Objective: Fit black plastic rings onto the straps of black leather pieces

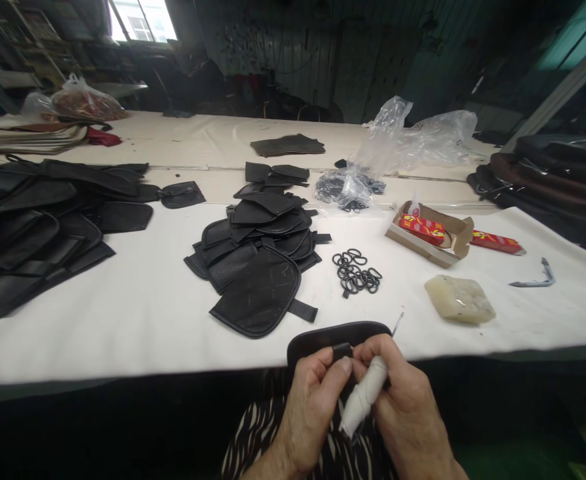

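A black leather piece [313, 340] with a rounded edge lies at the table's front edge, partly hidden by my hands. My left hand [317, 393] pinches its small black tab [342, 351] between thumb and fingers. Close on the right, my right hand [403, 393] has its fingertips at the same tab. A white wrapping [365, 393] covers one finger of my right hand. A thin metallic tool tip [398, 323] sticks up behind my right hand; the rest of it is hidden. Black rings [357, 272] lie loosely heaped just beyond.
Stacked black leather pieces [260, 290] lie left of the rings, with a larger pile [33, 233] farther left. To the right are a yellowish block [460, 299], a cardboard box [427, 247] and a bent tool [535, 280]. Clear plastic bags [403, 143] lie farther back.
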`<state>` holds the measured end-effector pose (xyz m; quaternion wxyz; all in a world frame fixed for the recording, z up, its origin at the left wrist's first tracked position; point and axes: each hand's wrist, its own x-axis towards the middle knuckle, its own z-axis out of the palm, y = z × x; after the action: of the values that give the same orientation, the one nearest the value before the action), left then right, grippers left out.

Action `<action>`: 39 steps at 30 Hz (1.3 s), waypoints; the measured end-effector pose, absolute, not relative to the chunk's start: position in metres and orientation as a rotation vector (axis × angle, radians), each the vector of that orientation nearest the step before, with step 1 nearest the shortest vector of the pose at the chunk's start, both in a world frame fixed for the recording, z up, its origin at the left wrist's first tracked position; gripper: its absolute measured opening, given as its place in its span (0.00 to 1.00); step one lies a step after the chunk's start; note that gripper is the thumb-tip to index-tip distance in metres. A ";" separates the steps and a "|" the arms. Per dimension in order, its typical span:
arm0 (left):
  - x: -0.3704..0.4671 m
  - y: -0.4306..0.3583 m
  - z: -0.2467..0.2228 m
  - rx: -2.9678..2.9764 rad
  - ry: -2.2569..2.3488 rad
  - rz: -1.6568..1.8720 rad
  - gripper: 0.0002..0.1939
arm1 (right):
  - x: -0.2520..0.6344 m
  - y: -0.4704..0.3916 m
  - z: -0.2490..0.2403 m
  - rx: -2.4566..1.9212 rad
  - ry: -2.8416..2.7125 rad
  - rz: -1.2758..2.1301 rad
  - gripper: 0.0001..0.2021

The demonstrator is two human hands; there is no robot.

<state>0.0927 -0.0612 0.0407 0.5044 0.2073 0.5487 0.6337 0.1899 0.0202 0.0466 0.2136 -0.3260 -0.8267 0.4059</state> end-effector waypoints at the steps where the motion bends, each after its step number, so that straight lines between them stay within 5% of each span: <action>1: 0.093 -0.061 0.041 0.506 1.334 1.526 0.15 | 0.190 0.021 0.048 -0.908 -2.308 1.121 0.06; 25: 0.093 -0.062 0.031 0.417 1.396 1.481 0.19 | 0.185 0.024 0.065 -0.997 -2.467 1.010 0.06; 39: 0.094 -0.060 0.036 0.432 1.391 1.598 0.17 | 0.199 0.014 0.025 -0.419 -2.207 0.590 0.07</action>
<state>0.0939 -0.0596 0.0359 0.4704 0.1764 0.5675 0.6523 0.1992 0.0136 0.0248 0.3983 -0.1654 -0.8716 0.2330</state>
